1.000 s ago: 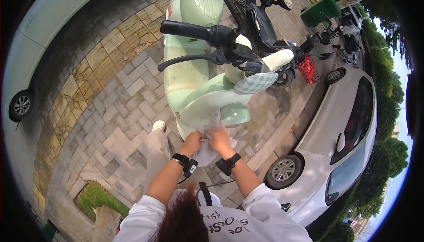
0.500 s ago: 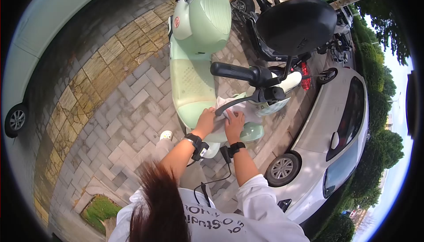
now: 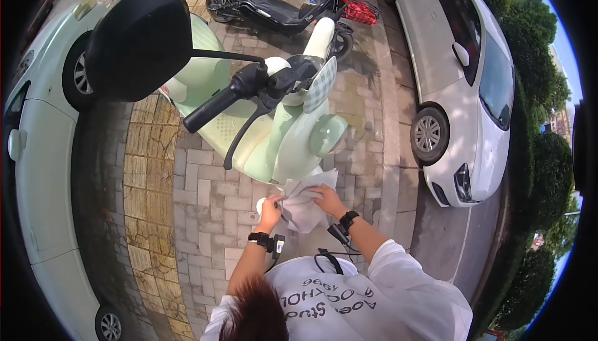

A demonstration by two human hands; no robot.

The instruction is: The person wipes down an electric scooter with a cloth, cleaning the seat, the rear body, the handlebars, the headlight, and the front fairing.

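A thin, pale grey-white cloth [image 3: 306, 210] hangs loosely between my two hands, in front of a light green scooter [image 3: 288, 148]. My left hand [image 3: 270, 211] is closed on its left edge. My right hand [image 3: 328, 200] pinches its upper right part. The cloth's top overlaps the lower front of the scooter in view; whether they touch I cannot tell. Above my hands are the scooter's black handlebar grip [image 3: 215, 107], its curved brake lever [image 3: 244, 135] and the large black mirror [image 3: 140, 42].
A white car [image 3: 461, 92] is parked along the right. On the left stands a pale green car [image 3: 47, 173]. A black electric scooter [image 3: 274, 11] and a red basket [image 3: 361, 12] are beyond. Grey paving bricks [image 3: 205, 216] and a yellow tiled strip [image 3: 149, 204] cover the ground.
My hands have come away from beside the handlebar and scooter body, and now hold the cloth up nearer my body. The view has turned, so the scooter appears from its front.
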